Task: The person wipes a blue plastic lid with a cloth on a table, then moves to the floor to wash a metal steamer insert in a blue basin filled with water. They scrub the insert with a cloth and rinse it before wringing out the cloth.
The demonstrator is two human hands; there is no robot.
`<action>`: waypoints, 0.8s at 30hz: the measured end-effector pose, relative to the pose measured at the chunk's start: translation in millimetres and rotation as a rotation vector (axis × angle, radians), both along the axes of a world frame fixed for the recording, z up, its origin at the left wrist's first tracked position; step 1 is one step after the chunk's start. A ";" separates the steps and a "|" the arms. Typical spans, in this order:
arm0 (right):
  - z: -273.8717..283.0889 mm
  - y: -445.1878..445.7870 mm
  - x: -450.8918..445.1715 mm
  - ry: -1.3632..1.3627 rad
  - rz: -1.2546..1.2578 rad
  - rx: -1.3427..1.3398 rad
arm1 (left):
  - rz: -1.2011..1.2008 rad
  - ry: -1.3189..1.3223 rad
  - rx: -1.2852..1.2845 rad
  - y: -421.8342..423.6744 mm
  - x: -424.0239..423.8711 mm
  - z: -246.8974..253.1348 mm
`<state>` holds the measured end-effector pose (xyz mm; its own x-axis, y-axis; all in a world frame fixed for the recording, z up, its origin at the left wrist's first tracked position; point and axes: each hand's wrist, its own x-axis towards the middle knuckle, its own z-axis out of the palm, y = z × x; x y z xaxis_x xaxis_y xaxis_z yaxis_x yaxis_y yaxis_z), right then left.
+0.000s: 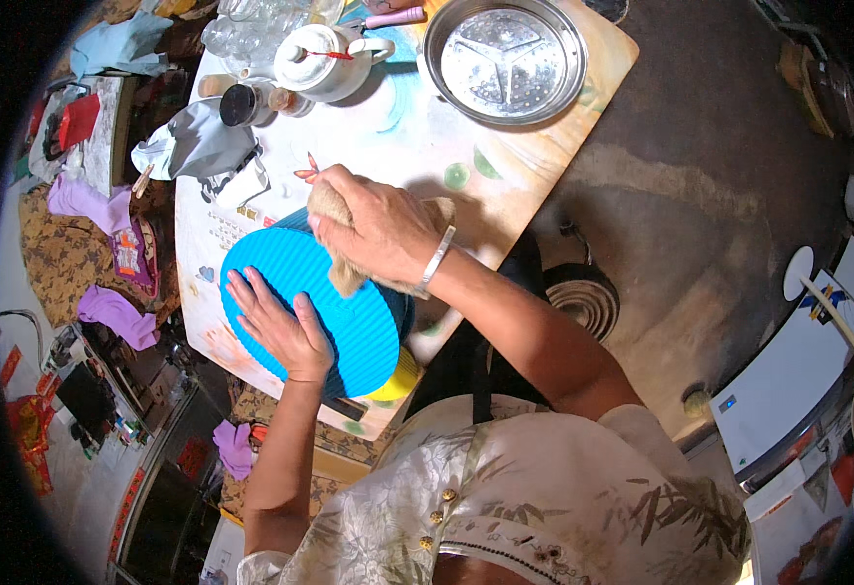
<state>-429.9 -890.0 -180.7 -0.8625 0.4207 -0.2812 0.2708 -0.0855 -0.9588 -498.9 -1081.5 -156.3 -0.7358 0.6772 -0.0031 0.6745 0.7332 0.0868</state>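
In the middle of the head view is a blue plastic container (357, 344) with a round, ribbed face towards me; a darker side wall shows behind it. My left hand (280, 322) rests flat on that face, fingers spread, gripping nothing. My right hand (383, 227) is closed around a tan cloth (332, 208) and presses it at the container's upper right edge. Part of the cloth hangs over the ribbed face. A yellow object (397, 376) shows partly from under the container's lower edge, and its shape is mostly hidden.
On the patterned table (412, 146), a round metal tray (506, 62), a white teapot (324, 66), small jars (244, 104) and a grey plastic bag (196, 142) stand beyond my hands. Left lies a brown patterned couch (61, 256). A coiled round object (580, 300) sits beside the table's right edge.
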 end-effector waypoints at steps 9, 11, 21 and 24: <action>-46.2 -117.1 104.2 0.027 -0.345 0.236 | 0.031 0.034 0.045 -4.0 3.2 -4.5; -50.0 -141.6 120.4 -0.053 -0.278 0.166 | 0.030 0.031 0.050 -3.8 2.6 -4.7; -63.4 -136.3 136.1 -0.004 -0.510 -0.957 | 0.046 -0.078 0.171 -19.4 -3.8 -7.5; -54.3 -116.1 134.1 0.024 -0.367 -0.981 | 0.013 -0.257 0.264 -26.5 -12.4 -2.1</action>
